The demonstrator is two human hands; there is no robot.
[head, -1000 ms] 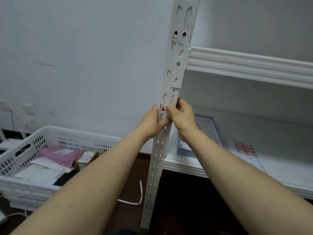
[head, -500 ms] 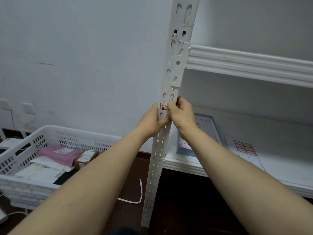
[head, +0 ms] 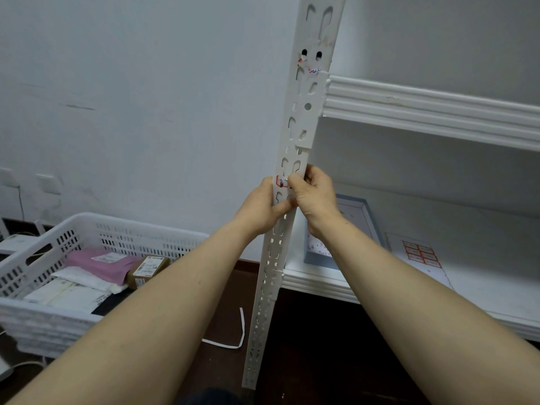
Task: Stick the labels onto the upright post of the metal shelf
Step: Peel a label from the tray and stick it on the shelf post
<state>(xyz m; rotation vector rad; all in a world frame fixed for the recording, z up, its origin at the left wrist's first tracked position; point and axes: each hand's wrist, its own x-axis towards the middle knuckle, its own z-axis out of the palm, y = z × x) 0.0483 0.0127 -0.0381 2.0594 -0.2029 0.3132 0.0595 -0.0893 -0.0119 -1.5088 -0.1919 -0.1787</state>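
Nearest us, both bare forearms run up from the bottom corners, cut off by the frame edge, and meet at the post [head: 304, 118]. Between them, on the dark floor [head: 321, 346], lies a curled white strip [head: 241, 325]; something dark at the bottom edge is too cropped to name. To the left, a white basket [head: 87, 229] runs off the frame, holding a pink bag [head: 99, 264], a brown box [head: 147, 268] and pale packets whose print we cannot read.

The left hand [head: 260, 209] grips the post from its left edge, thumb lying across the front face; its fingers go behind the metal, and we cannot see them. The right hand [head: 314, 197] curls round the right edge, thumb pressed on the front. Its thumb tip covers the right part of a red-edged label [head: 281, 182], which sits on the front of the post just above the left thumb. The thumbs nearly touch. What is written on the label is too small to make out.

The post's top is cut off; near it we see torn scraps [head: 312, 70] with marks we cannot read. Behind the right wrist, on the lower shelf [head: 482, 302], a grey-blue tray [head: 362, 217] is partly hidden, and beside it lies a sheet [head: 420, 254] of red-edged labels. The upper shelf [head: 423, 109] joins the post above.
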